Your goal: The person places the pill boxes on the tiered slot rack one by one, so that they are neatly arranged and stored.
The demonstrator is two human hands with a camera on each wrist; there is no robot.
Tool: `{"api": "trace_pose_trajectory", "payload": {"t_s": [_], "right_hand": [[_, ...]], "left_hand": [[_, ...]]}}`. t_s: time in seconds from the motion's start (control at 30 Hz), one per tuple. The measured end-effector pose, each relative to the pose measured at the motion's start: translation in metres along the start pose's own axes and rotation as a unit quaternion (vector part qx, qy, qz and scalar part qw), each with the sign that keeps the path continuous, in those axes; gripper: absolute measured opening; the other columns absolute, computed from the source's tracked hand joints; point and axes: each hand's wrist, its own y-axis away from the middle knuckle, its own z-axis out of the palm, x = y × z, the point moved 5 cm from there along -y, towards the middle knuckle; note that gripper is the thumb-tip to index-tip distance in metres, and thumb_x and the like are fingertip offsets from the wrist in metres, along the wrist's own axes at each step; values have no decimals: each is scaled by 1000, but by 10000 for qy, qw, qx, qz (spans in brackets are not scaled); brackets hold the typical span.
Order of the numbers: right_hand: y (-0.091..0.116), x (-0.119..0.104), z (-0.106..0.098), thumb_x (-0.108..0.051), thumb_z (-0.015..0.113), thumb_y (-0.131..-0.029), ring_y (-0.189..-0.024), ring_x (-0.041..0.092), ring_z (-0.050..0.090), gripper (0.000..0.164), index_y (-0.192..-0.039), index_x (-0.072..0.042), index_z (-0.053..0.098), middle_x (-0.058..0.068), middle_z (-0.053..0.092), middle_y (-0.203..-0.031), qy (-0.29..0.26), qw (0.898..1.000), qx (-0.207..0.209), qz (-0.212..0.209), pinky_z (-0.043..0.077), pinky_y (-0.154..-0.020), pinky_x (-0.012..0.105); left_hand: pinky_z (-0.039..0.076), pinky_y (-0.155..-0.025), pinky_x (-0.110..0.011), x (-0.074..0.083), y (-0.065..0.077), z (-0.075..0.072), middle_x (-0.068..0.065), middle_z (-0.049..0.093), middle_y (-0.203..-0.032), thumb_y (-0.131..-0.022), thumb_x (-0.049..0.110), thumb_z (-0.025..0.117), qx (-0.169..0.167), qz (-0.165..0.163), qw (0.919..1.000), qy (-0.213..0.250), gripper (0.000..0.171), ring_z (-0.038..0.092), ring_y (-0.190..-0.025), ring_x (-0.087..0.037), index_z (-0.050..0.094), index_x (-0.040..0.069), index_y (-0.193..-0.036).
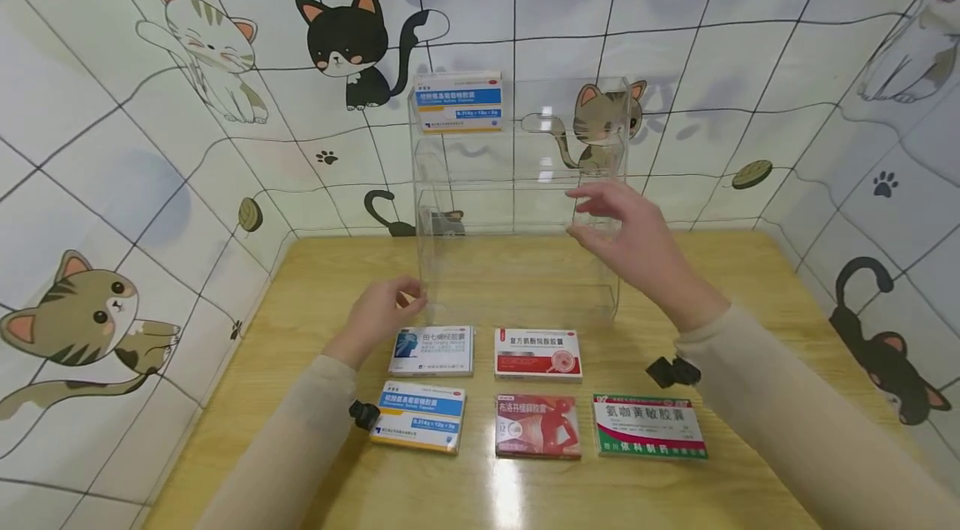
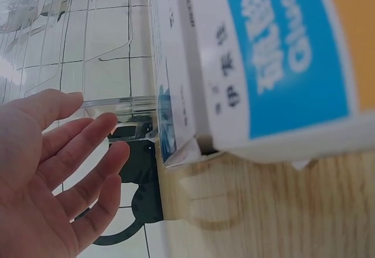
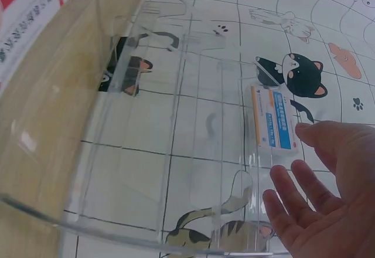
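clear rack [image 1: 517, 184] stood upright on the desk [image 1: 735, 305], between the two grips: left grip [image 1: 378, 317] was at its lower left edge, right grip [image 1: 626, 230] higher, by its right side. both grips were empty, fingers loosely bent; left had a small thumb gap, right a wide one. clear plastic read poorly, so couldn't tell if either touched it. left grip was nearer the loose boxes: white box [image 1: 431, 351] lay flat just toward the person from it and a bit right, long axis left-right, roughly along the rack's front. a blue box [image 1: 459, 102] sat on the top tier, left end.
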Motion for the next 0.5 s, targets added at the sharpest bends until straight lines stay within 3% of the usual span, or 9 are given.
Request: {"api": "trace_pose_trajectory", "payload": {"t_s": [0.17, 0.3, 0.4, 0.5], "right_hand": [[53, 20, -4, -14, 80, -91, -108, 22, 67, 40, -129, -15, 69, 3, 70, -126, 416, 9991, 46, -49, 53, -97, 47], [89, 33, -10, -11, 84, -87, -103, 19, 66, 42, -126, -17, 71, 1, 72, -121, 707, 9975, -20, -57, 54, -91, 31], [115, 45, -14, -12, 86, -84, -101, 17, 67, 45, -125, -19, 71, -1, 72, -120, 882, 9956, -300, -10, 52, -86, 21], [140, 57, -18, -15, 87, -84, -100, 16, 68, 44, -124, -22, 71, -3, 71, -120, 962, 9921, -789, 124, 56, -82, 26]], "left_hand": [[53, -81, -38, -1, 3, 2, 0, 70, -123, -100, 33, 69, 1, -17, 10000, -3, 28, 63, -104, -22, 69, 20, -125], [53, -81, -38, -1, 4, 0, 0, 69, -124, -100, 33, 68, -15, -47, 10000, -31, 33, 62, -105, -23, 68, 18, -129], [54, -82, -38, 0, 4, -1, -1, 69, -125, -100, 33, 68, -42, -48, 10000, -70, 34, 63, -106, -23, 67, 17, -130], [54, -83, -39, 4, 4, -2, -2, 69, -126, -101, 33, 68, -60, -60, 9999, -90, 32, 63, -107, -23, 67, 17, -129]]}}
